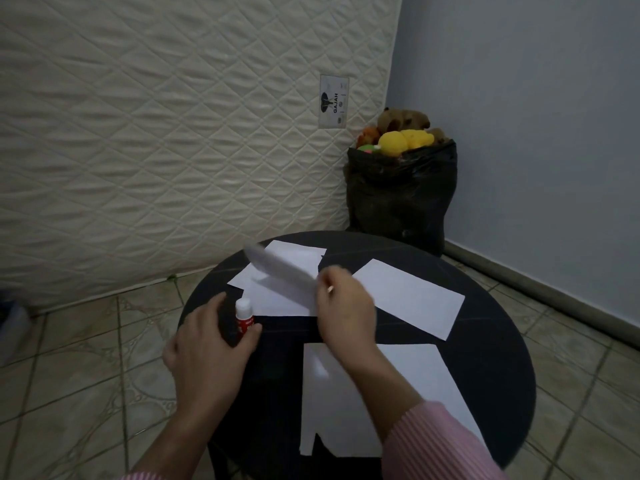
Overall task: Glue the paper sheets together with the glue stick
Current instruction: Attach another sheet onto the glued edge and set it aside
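Note:
On a round black table [491, 358], my left hand [204, 348] grips a red glue stick with a white cap [244, 318], held upright near the table's left edge. My right hand [343, 310] pinches a white paper sheet [280, 268] by its right end and lifts it, blurred, above a small stack of white sheets [277, 296] at the far middle. Another white sheet [412, 299] lies flat at the right. A larger white sheet [408, 386] lies near me, partly under my right forearm.
A quilted mattress [173, 133] leans upright behind the table. A black bag of stuffed toys [401, 192] stands in the corner by the blue wall. Tiled floor surrounds the table.

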